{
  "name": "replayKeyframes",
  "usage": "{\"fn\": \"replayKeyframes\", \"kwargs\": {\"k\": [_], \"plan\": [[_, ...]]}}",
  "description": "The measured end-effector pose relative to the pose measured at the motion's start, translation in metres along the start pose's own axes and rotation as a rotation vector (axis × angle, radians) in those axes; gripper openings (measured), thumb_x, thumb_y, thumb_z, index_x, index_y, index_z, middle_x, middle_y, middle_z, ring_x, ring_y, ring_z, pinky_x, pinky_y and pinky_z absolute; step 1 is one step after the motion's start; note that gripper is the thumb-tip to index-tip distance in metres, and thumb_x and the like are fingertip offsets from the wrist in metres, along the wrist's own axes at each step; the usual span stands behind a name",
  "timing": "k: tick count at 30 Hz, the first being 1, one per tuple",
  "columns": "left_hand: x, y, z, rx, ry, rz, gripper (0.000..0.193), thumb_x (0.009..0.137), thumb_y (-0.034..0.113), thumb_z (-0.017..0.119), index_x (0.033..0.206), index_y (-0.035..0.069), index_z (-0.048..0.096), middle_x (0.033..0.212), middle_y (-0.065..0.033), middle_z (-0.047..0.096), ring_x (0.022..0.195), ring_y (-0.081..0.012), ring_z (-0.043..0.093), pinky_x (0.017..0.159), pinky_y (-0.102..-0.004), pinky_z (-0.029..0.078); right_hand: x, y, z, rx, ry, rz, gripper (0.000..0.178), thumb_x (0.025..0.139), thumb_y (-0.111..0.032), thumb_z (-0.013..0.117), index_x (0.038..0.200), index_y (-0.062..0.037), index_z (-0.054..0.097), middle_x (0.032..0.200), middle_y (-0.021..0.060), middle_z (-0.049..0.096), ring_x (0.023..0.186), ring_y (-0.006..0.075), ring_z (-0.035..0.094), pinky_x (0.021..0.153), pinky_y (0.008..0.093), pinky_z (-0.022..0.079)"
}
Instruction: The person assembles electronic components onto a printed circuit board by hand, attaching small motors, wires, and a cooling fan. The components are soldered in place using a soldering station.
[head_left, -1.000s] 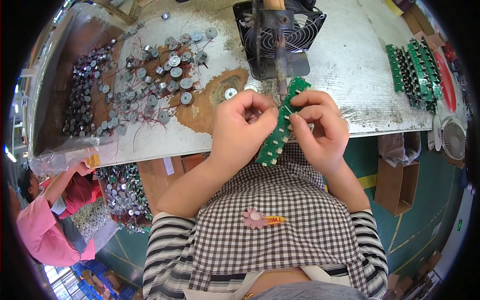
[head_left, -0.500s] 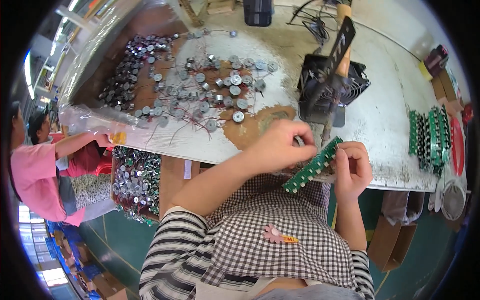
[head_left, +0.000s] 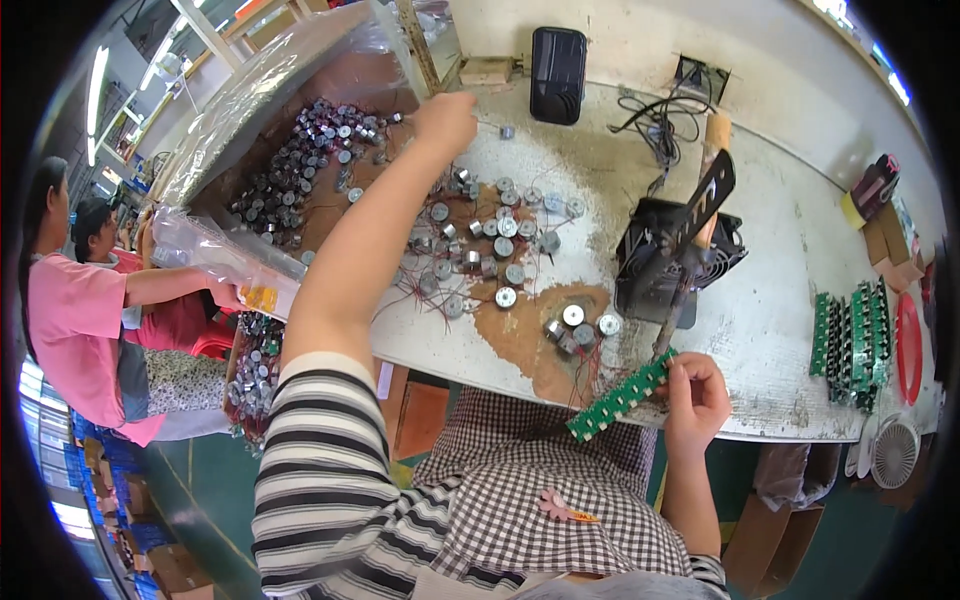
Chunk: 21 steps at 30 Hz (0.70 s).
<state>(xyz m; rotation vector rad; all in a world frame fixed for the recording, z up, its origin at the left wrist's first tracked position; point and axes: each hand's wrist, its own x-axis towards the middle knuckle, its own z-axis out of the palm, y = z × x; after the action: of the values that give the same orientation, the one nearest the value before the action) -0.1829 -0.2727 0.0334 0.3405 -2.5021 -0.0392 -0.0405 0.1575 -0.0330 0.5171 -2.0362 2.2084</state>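
Note:
My left hand (head_left: 445, 124) reaches across the bench to the back, beside the heap of small motors. Its fingers curl downward, and whatever they hold is hidden. Pinched at its upper right end by my right hand (head_left: 697, 402) is a strip of green circuit boards (head_left: 617, 402) with pale small parts along it. The strip slants over the front edge of the bench, its upper end below the tip of a mounted soldering iron (head_left: 678, 305). Several round silver motors (head_left: 573, 315) with thin red wires lie just beyond the strip. More wired motors (head_left: 490, 235) spread under my left forearm.
A plastic-lined box (head_left: 225, 150) of motors lies at the left. Behind the iron stands a black fan (head_left: 640, 262); a black case (head_left: 558, 75) and cables (head_left: 655, 125) are at the back. Green board strips (head_left: 850, 345) stand at right. A person in pink (head_left: 75, 310) sits left.
My left hand has left the board strip and swung far to the back left. My right hand still holds the strip. The view has shifted, and motors near the strip are now uncovered.

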Motion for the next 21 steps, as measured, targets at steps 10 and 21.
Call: {"fn": "replayKeyframes", "kwargs": {"k": [10, 21], "plan": [[0.015, -0.016, 0.033, 0.009, -0.019, 0.015, 0.017, 0.073, 0.017, 0.055, 0.076, 0.007, 0.069, 0.077, -0.0204, 0.064, 0.075, -0.0373, 0.063, 0.069, -0.0464, 0.050, -0.002, -0.002, 0.012, -0.038, 0.034, -0.001, 0.006, 0.087, 0.003, 0.055, 0.081, 0.0018, 0.053, 0.088, 0.0085, 0.057, 0.067, 0.0083, 0.052, 0.057, 0.0194, 0.047], [-0.078, 0.046, -0.110, -0.622, 0.670, 0.017, 0.035, 0.087, 0.004, 0.053, 0.122, 0.004, 0.051, 0.081, -0.0127, 0.067, 0.068, -0.0259, 0.064, 0.062, -0.0339, 0.050, -0.002, 0.014, 0.000, -0.005, -0.003, -0.073, 0.011, 0.093, -0.008, 0.050, 0.087, 0.0006, 0.047, 0.094, 0.0139, 0.057, 0.056, 0.0085, 0.052, 0.053, 0.0185, 0.044]]}}
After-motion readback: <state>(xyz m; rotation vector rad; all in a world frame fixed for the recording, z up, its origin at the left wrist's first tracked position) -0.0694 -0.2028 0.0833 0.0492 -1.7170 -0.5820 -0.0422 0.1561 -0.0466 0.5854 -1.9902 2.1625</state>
